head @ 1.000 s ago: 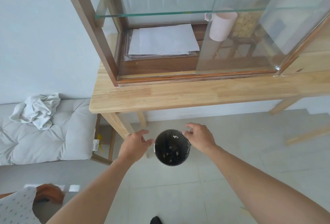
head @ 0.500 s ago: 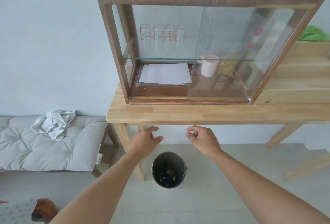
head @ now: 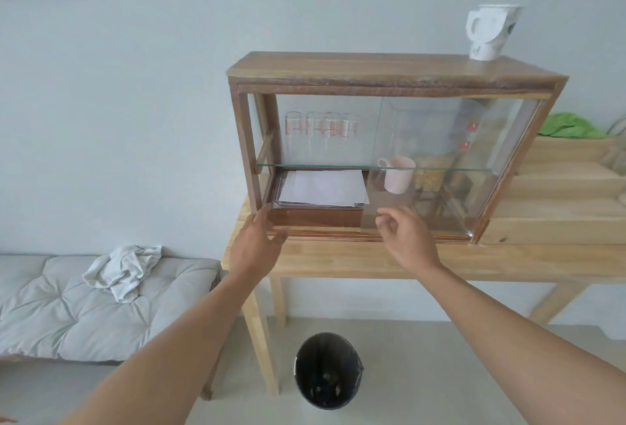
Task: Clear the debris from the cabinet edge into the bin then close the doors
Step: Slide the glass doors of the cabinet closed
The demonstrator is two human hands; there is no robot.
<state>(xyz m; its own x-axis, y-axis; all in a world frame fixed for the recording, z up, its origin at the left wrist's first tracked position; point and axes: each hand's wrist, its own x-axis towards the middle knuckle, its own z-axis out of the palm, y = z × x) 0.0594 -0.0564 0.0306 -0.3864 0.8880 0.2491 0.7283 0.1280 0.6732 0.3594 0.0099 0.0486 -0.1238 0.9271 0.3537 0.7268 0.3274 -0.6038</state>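
Observation:
A wooden cabinet [head: 389, 74] with sliding glass doors [head: 440, 167] stands on a light wooden table [head: 338, 262]. The glass is slid to the right, so the left half is open. My left hand [head: 255, 243] is open, fingers at the cabinet's lower left corner by the bottom rail. My right hand [head: 404, 236] is in front of the glass door's left edge, fingers loosely curled and holding nothing. A black bin [head: 327, 370] with bits of debris inside stands on the floor below the table.
Inside the cabinet are several glasses [head: 320, 128], a pink mug [head: 398, 174] and a stack of papers [head: 321, 189]. A white jug [head: 489, 31] stands on top. A grey cushioned bench [head: 50, 306] with a crumpled cloth [head: 123, 269] is on the left.
Both hands rose from beside the bin up to the cabinet's bottom edge. The view tilted up, so the bin now lies low in the frame.

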